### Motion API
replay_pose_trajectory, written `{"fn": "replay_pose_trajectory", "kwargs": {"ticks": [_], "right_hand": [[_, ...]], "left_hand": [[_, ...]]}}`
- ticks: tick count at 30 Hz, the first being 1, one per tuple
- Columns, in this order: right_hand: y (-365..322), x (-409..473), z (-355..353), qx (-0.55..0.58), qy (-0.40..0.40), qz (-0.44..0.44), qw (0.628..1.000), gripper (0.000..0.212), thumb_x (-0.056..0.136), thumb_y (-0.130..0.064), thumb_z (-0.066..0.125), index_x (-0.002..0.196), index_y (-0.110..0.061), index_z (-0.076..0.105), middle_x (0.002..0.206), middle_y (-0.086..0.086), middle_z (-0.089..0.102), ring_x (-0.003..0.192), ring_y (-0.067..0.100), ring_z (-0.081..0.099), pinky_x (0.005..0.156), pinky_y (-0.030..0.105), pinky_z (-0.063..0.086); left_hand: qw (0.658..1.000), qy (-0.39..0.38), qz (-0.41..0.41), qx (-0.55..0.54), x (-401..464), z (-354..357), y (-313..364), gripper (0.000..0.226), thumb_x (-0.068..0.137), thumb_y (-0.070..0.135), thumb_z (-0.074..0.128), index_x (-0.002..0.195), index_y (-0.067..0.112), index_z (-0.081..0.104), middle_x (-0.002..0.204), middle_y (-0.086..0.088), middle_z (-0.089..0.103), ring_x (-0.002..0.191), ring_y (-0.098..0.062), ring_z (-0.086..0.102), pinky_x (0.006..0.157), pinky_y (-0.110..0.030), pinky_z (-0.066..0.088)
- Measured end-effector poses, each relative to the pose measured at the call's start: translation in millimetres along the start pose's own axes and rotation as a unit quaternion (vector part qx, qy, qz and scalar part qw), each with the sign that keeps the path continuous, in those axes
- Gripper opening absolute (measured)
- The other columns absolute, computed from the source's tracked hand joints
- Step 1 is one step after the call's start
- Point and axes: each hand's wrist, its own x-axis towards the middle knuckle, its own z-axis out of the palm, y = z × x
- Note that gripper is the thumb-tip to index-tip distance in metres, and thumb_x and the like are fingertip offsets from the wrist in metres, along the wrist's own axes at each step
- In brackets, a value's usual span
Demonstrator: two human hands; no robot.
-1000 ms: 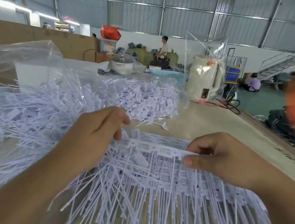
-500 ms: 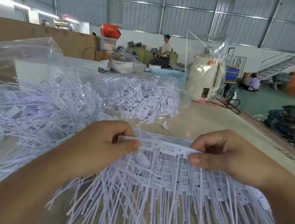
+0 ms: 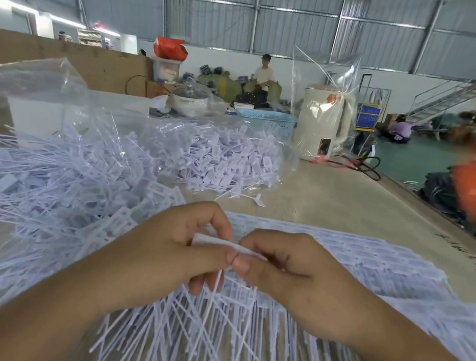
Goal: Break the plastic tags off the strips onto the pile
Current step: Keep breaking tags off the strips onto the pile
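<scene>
Both hands meet at the centre of the pale wooden worktable (image 3: 338,198). My left hand (image 3: 165,260) and right hand (image 3: 292,282) each pinch the same short white plastic strip of tags (image 3: 228,245), thumbs nearly touching, fingers curled round it; long thin tails hang from it toward me. Just beyond the hands, and under the right one, lies the flat stack of unbroken white tag strips (image 3: 375,261). Left of the hands, and running away toward the far edge, spreads the loose pile of separated white tags (image 3: 77,183), partly under a crumpled clear plastic bag (image 3: 40,88). A cream electric kettle (image 3: 322,125) stands well beyond the hands. Judgement: strip is very light and springy, tails flexible and liable to tangle; header stiff, and the joints between tags probably brittle enough to snap when bent. Best hold: thumb and forefinger close on either side of one joint, not on the tails.
</scene>
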Motion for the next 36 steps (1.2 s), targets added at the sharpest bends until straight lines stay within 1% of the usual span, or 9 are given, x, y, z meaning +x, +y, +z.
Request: {"fn": "replay_pose_trajectory", "kwargs": {"ticks": [5, 10, 13, 16, 22, 25, 29, 34, 36], "right_hand": [[0, 1, 0, 0.035, 0.0, 0.015, 0.999, 0.026, 0.095, -0.026, 0.06, 0.071, -0.015, 0.058, 0.059, -0.007, 0.038, 0.057, 0.011, 0.037, 0.057, 0.027, 0.03], [1, 3, 6, -0.021, 0.085, 0.003, 0.996, 0.028, 0.095, -0.025, 0.06, 0.075, -0.006, 0.058, 0.054, -0.007, 0.036, 0.05, 0.005, 0.034, 0.052, 0.02, 0.029], [-3, 5, 13, -0.049, 0.165, -0.031, 0.985, 0.029, 0.095, -0.028, 0.06, 0.068, -0.018, 0.059, 0.053, -0.009, 0.04, 0.048, 0.007, 0.037, 0.049, 0.019, 0.028], [-7, 7, 20, -0.07, 0.24, -0.058, 0.967, 0.031, 0.092, -0.033, 0.057, 0.062, -0.029, 0.052, 0.052, -0.011, 0.04, 0.049, 0.008, 0.041, 0.049, 0.016, 0.026], [-8, 6, 13, -0.003, 0.311, -0.055, 0.949, 0.04, 0.096, -0.034, 0.055, 0.065, -0.011, 0.044, 0.051, -0.009, 0.033, 0.045, 0.005, 0.03, 0.043, 0.013, 0.024], [-6, 1, 4, 0.046, 0.21, -0.058, 0.975, 0.035, 0.094, -0.039, 0.055, 0.075, -0.009, 0.053, 0.055, -0.01, 0.041, 0.048, 0.005, 0.037, 0.048, 0.019, 0.034], [-6, 0, 10, 0.046, 0.11, -0.058, 0.991, 0.023, 0.092, -0.034, 0.056, 0.108, -0.017, 0.056, 0.073, 0.008, 0.065, 0.061, 0.038, 0.054, 0.059, 0.049, 0.046], [-2, -1, 10, 0.0, 0.094, -0.066, 0.993, 0.026, 0.096, -0.032, 0.056, 0.116, -0.018, 0.047, 0.07, -0.001, 0.063, 0.054, 0.007, 0.052, 0.055, 0.023, 0.038], [1, 1, 11, 0.003, 0.078, -0.061, 0.995, 0.026, 0.097, -0.034, 0.055, 0.115, -0.019, 0.044, 0.075, 0.003, 0.066, 0.064, 0.014, 0.062, 0.062, 0.031, 0.046]], "left_hand": [[0.997, -0.038, -0.026, -0.056, 1, 3, 1, 0.023, 0.083, 0.052, 0.067, 0.078, 0.03, 0.067, 0.063, -0.008, 0.07, 0.046, -0.012, 0.056, 0.045, -0.017, 0.038], [0.996, 0.09, -0.017, -0.015, 4, 18, 0, 0.03, 0.096, 0.035, 0.049, 0.07, 0.024, 0.06, 0.056, -0.004, 0.066, 0.04, -0.009, 0.049, 0.044, -0.018, 0.038], [0.985, 0.155, -0.005, -0.075, 5, 27, 5, 0.036, 0.099, 0.029, 0.048, 0.066, 0.025, 0.063, 0.051, -0.002, 0.062, 0.038, -0.007, 0.045, 0.041, -0.017, 0.037], [0.963, 0.205, -0.005, -0.172, 6, 40, 9, 0.039, 0.099, 0.03, 0.049, 0.064, 0.024, 0.066, 0.05, 0.0, 0.057, 0.039, -0.008, 0.041, 0.039, -0.018, 0.034], [0.863, 0.253, -0.077, -0.431, 9, 26, 0, 0.028, 0.101, 0.023, 0.047, 0.079, 0.015, 0.063, 0.056, 0.0, 0.053, 0.041, -0.007, 0.04, 0.035, -0.018, 0.035], [0.932, 0.211, -0.033, -0.292, 7, 19, -3, 0.021, 0.092, 0.031, 0.057, 0.078, 0.022, 0.069, 0.054, -0.002, 0.057, 0.04, -0.011, 0.04, 0.038, -0.023, 0.033], [0.976, 0.147, 0.037, -0.157, 4, 28, 1, 0.019, 0.08, 0.05, 0.063, 0.089, 0.035, 0.069, 0.054, -0.011, 0.058, 0.042, -0.015, 0.046, 0.041, -0.023, 0.036], [0.981, 0.126, 0.044, -0.143, 3, 28, 2, 0.017, 0.082, 0.048, 0.054, 0.092, 0.041, 0.066, 0.049, 0.005, 0.054, 0.044, -0.013, 0.048, 0.043, -0.022, 0.037], [0.986, 0.104, 0.04, -0.125, 3, 28, 2, 0.013, 0.082, 0.043, 0.056, 0.093, 0.044, 0.063, 0.05, 0.006, 0.057, 0.044, -0.01, 0.05, 0.043, -0.018, 0.038]]}}
